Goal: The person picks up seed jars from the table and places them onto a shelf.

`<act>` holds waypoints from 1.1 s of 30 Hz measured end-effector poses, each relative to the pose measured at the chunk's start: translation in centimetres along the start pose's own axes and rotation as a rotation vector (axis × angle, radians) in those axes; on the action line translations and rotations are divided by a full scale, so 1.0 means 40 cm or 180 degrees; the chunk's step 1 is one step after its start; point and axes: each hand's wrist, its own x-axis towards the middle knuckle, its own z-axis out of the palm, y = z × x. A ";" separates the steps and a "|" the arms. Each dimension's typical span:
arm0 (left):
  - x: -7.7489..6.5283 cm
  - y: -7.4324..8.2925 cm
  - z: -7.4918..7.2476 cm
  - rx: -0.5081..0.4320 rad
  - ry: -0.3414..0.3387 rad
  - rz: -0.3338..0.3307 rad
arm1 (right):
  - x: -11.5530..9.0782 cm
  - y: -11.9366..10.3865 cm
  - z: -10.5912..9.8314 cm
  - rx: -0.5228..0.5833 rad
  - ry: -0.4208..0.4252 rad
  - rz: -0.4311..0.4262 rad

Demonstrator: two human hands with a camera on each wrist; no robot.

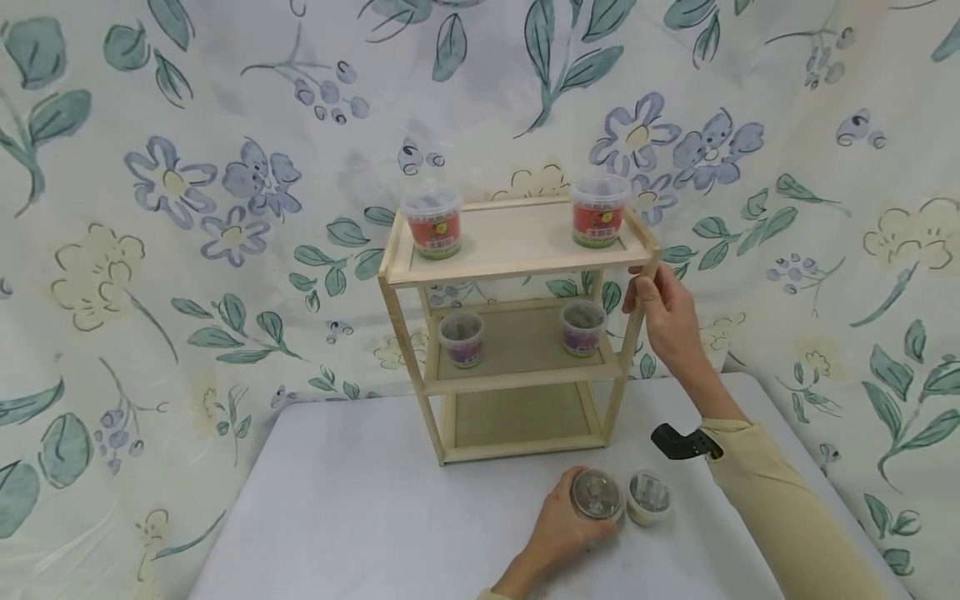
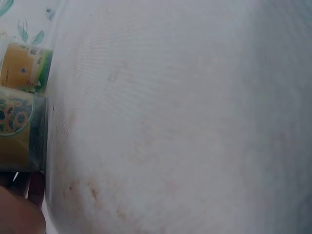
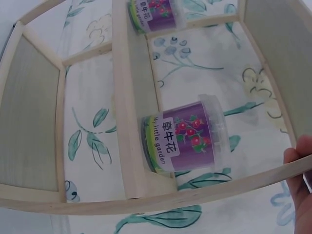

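Observation:
My left hand (image 1: 567,521) curls round a round tub with a clear lid (image 1: 597,494), low over or on the table in front of the shelf. In the left wrist view this tub (image 2: 17,129) shows a flower picture on a yellowish label; part of my hand (image 2: 22,204) appears below it. A second lidded tub (image 1: 648,497) stands just to its right. My right hand (image 1: 666,312) grips the right front post of a three-tier wooden shelf (image 1: 517,268) near its top; in the right wrist view its fingers (image 3: 298,158) wrap the wood.
Two red-labelled tubs (image 1: 435,233) (image 1: 598,221) stand at the ends of the top tier. Two purple-labelled tubs (image 1: 462,340) (image 1: 582,329) stand on the middle tier. The white table (image 1: 360,500) meets a flower-patterned sheet (image 1: 225,333) behind.

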 end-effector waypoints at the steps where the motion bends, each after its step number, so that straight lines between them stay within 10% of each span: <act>1: 0.000 0.001 0.000 -0.0001 0.0000 -0.0008 | 0.000 -0.001 0.000 -0.0004 -0.0003 0.0003; 10: 0.034 0.011 -0.046 0.0064 0.0186 -0.0046 | -0.005 -0.005 0.003 -0.0073 -0.0016 0.0022; 20: 0.168 0.052 -0.145 0.0061 0.0653 0.0204 | -0.002 -0.006 0.001 -0.0064 0.0007 -0.0031; 33: 0.248 0.011 -0.167 -0.0108 0.0780 -0.0160 | -0.001 -0.018 0.006 0.0088 0.0034 -0.0034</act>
